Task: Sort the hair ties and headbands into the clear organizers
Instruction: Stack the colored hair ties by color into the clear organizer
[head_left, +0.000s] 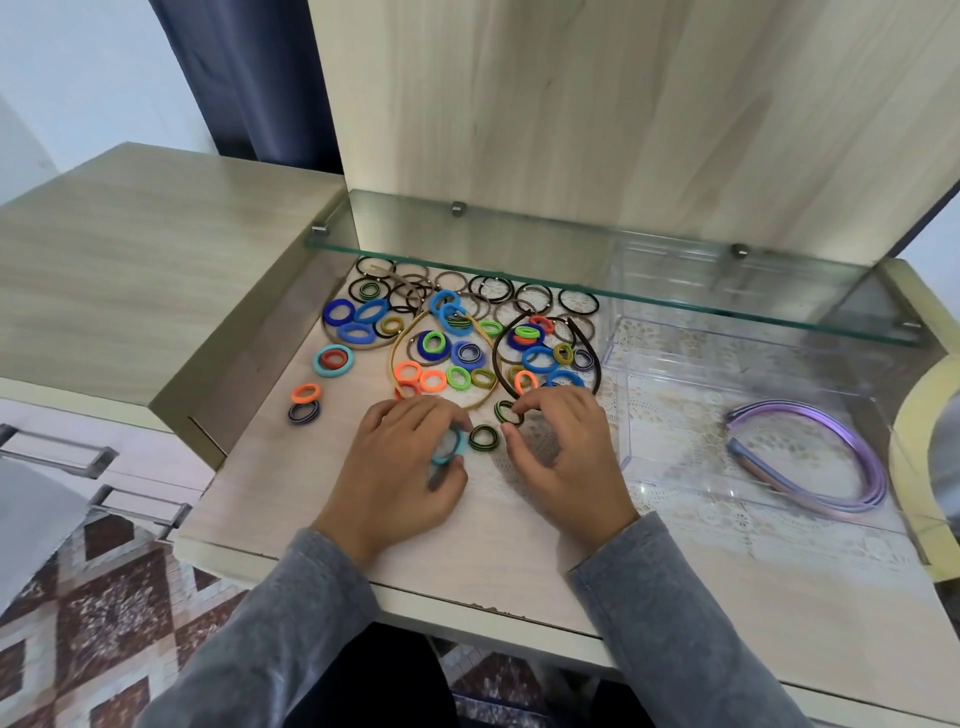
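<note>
The left hand (400, 467) is gripping a teal fabric hair tie (448, 448) and the right hand (566, 452) is pinching a green-black striped hair tie (505, 412) on the pale tabletop (291, 493), so both are probably gathering ties that next need carrying to the clear plastic organizer (685, 452) just beside them.

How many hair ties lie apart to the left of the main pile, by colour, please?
Teal hair tie: 1
Red hair tie: 1
Orange hair tie: 1
Dark blue striped hair tie: 1
Total: 4
</note>
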